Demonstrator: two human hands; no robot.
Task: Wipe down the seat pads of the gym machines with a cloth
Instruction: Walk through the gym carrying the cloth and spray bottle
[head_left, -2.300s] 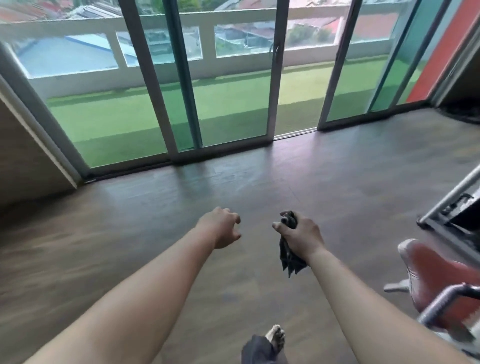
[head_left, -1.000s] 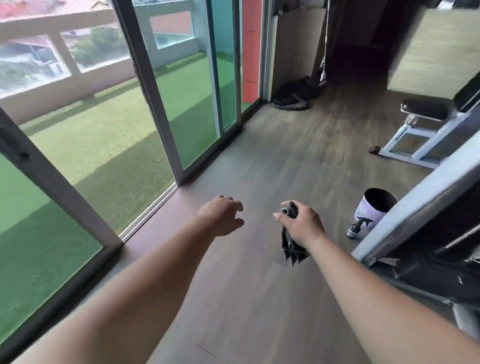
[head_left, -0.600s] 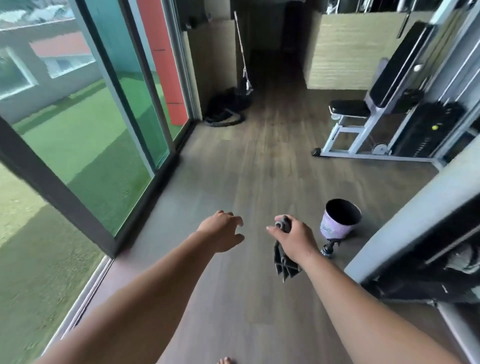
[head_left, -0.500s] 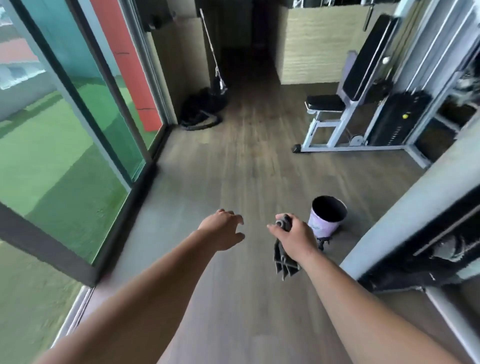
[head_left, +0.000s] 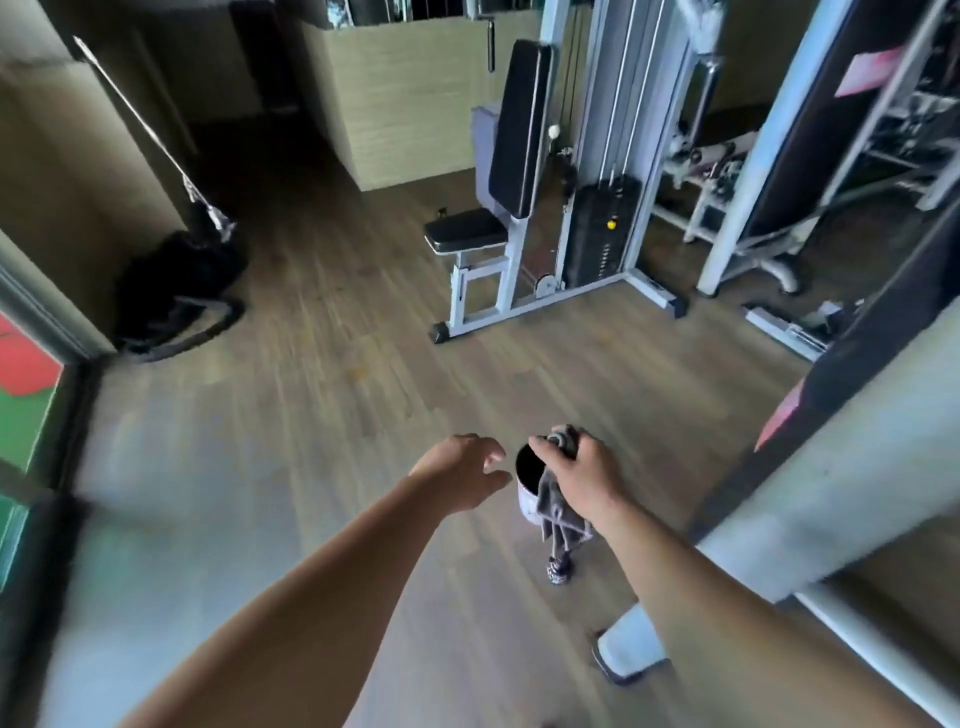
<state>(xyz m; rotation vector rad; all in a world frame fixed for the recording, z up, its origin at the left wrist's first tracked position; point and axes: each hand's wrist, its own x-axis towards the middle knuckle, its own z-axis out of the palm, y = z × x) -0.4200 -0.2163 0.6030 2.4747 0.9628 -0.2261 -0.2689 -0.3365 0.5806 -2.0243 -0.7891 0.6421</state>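
Observation:
My right hand is closed around a grey cloth, which hangs down below the fist. My left hand is stretched out beside it, holding nothing, its fingers loosely curled. Across the wooden floor stands a white-framed gym machine with a black seat pad and a tall black back pad. Both hands are well short of it.
A pale bucket stands on the floor behind my right hand, with a small spray bottle below it. A thick pale machine beam crosses at right. A dark bag lies by the left wall. More equipment fills the far right.
The view has swung right, away from the glass doors toward the gym machines. The seat machine now looks nearer and more central. Both hands keep the same pose, the cloth still in my right hand.

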